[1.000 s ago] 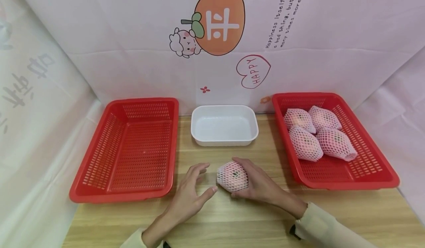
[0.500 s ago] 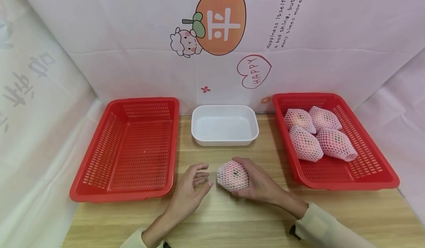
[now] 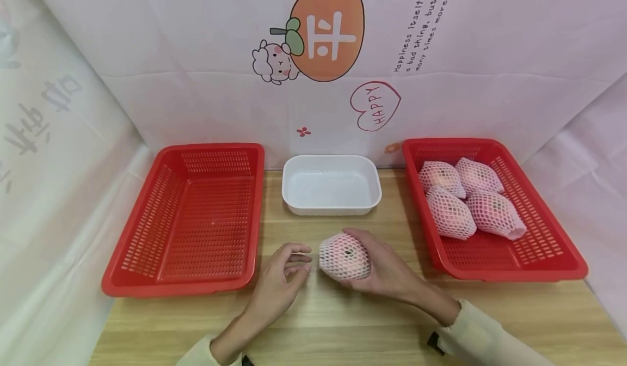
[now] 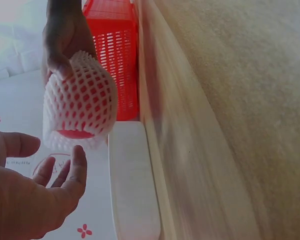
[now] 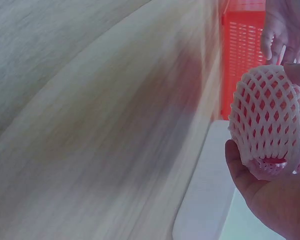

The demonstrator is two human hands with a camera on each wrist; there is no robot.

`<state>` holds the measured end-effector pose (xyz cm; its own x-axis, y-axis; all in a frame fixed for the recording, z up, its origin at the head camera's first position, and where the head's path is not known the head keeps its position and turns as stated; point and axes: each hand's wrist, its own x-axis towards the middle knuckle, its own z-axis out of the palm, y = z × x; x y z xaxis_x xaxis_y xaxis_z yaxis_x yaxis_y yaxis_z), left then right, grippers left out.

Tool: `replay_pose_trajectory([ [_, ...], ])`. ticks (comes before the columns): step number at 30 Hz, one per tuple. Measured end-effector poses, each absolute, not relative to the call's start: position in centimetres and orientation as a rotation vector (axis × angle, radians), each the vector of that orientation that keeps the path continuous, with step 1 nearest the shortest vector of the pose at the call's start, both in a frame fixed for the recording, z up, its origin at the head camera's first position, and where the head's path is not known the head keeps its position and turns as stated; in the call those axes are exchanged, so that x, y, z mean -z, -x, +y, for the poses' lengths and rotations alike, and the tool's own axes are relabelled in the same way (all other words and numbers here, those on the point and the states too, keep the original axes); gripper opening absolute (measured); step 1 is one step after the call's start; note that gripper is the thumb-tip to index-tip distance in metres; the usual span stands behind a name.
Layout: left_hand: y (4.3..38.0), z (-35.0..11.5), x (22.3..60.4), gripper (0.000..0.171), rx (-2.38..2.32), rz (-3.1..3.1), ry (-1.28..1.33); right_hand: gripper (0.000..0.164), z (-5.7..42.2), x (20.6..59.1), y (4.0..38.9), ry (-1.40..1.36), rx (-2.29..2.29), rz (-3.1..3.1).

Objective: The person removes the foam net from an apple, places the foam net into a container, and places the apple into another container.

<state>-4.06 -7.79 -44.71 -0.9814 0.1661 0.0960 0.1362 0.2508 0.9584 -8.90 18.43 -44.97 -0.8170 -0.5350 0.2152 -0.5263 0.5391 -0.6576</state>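
Observation:
My right hand (image 3: pixel 389 268) grips a red fruit in a white foam net (image 3: pixel 344 256), above the wooden table in the middle. In the left wrist view one end of the net (image 4: pixel 82 95) gapes and red skin shows there. Just left of the fruit, my left hand (image 3: pixel 279 281) hovers with loosely bent fingers and nothing in them; a small gap parts it from the net. The right wrist view shows right-hand fingers round the netted fruit (image 5: pixel 267 112), with the left hand (image 5: pixel 287 30) beyond it. The fruit's exact kind is hidden by the net.
A red basket (image 3: pixel 257 219) with nothing in it stands on the left. Behind the hands sits a white rectangular tray (image 3: pixel 331 211). On the right, a second red basket (image 3: pixel 548 208) contains several netted fruits (image 3: pixel 496 213). Printed white cloth (image 3: pixel 196 99) walls the table's back and sides.
My left thumb has drawn back from the fruit toward the other fingers, which are more bent now. The right hand and its netted fruit have shifted up very slightly.

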Motion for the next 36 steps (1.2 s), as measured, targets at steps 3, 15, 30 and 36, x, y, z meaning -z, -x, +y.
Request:
replay_pose_trajectory([
  [3,4.1,-7.7,44.7,0.024,-1.887,2.457,-0.283,0.100,18.3,44.5,8.6,0.976,1.180,2.735],
  [15,4.2,-7.5,44.5,0.022,-1.965,2.365,-0.250,0.104,17.5,42.9,7.6,1.117,1.153,2.723],
  [30,4.1,-7.6,44.1,0.043,-2.069,2.180,-0.328,0.103,17.4,42.6,7.4,1.159,1.157,2.714],
  [36,4.0,-7.6,43.9,0.045,-2.062,2.154,-0.322,0.103,17.4,42.5,7.4,1.165,1.144,2.722],
])
